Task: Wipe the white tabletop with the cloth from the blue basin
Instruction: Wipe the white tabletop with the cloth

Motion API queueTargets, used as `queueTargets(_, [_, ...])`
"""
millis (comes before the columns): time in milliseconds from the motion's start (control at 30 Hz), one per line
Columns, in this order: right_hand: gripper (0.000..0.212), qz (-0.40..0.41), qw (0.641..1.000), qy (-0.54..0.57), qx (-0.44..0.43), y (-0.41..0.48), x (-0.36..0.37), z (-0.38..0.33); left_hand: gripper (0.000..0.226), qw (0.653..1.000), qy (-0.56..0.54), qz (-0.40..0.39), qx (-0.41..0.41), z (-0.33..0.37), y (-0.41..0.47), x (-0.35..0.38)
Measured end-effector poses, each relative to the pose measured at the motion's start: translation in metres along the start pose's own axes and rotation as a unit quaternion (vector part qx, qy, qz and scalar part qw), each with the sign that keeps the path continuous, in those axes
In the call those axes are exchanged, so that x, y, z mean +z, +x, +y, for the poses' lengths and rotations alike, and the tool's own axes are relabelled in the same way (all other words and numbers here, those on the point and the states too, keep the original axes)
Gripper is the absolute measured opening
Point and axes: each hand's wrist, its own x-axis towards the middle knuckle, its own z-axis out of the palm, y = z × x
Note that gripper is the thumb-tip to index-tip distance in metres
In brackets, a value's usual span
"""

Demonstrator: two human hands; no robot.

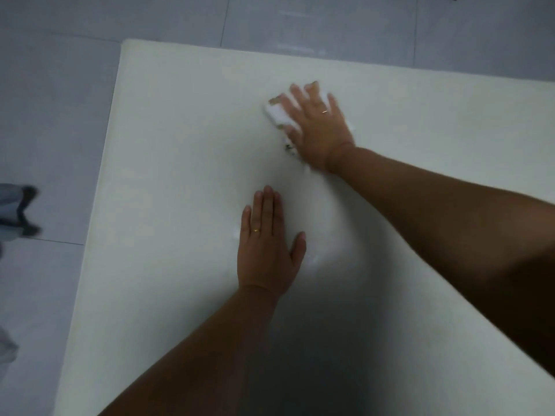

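Observation:
The white tabletop [180, 130] fills most of the view. A white cloth [277, 114] with a patterned edge lies on it toward the far middle. My right hand [319, 127] presses flat on the cloth with straight, spread fingers, and the cloth sticks out to the left of the palm. My left hand [267, 244] rests flat on the bare tabletop nearer to me, fingers straight and together, apart from the cloth. The blue basin is out of view.
Grey floor tiles [54, 100] surround the table on the left and far side. The table's left edge [99, 187] and far edge run close by. A blurred grey-and-dark object [18, 208] sits on the floor at left.

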Motion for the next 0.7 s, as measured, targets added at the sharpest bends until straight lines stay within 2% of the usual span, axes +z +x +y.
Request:
queueTargets(100, [0.055,0.008,0.986,0.05,0.157,0.012,-0.003,0.039,0.075,1.0,-0.006,-0.001,-0.002,0.001,0.0,0.0])
queueTargets(200, [0.056,0.024,0.948,0.089,0.304,0.034,-0.002,0.018,0.076,1.0,-0.009,-0.004,-0.001,0.0,-0.001,0.0])
queueTargets(267, [0.057,0.018,0.95,0.099,0.295,0.05,-0.005,-0.013,0.076,1.0,-0.012,-0.007,0.003,-0.001,-0.001,0.0])
queueTargets(333, [0.057,0.01,0.98,0.076,0.183,0.057,-0.007,-0.039,0.076,1.0,-0.016,-0.012,0.004,-0.001,-0.001,-0.001])
queueTargets(400, [0.056,-0.008,0.995,0.055,0.078,0.052,-0.01,-0.035,0.076,1.0,-0.016,-0.017,0.003,-0.001,-0.001,-0.002])
queueTargets(467, [0.055,-0.007,0.998,0.037,0.045,0.04,-0.009,-0.005,0.075,1.0,-0.011,-0.02,0.003,-0.001,-0.001,-0.002])
queueTargets(633, [0.056,0.017,0.976,0.068,0.207,-0.002,-0.011,0.112,0.075,1.0,0.003,-0.017,0.009,-0.002,0.0,-0.001])
queueTargets(700, [0.058,0.011,0.964,0.082,0.254,-0.013,-0.012,0.138,0.074,1.0,0.013,-0.024,0.01,-0.002,0.001,-0.001])
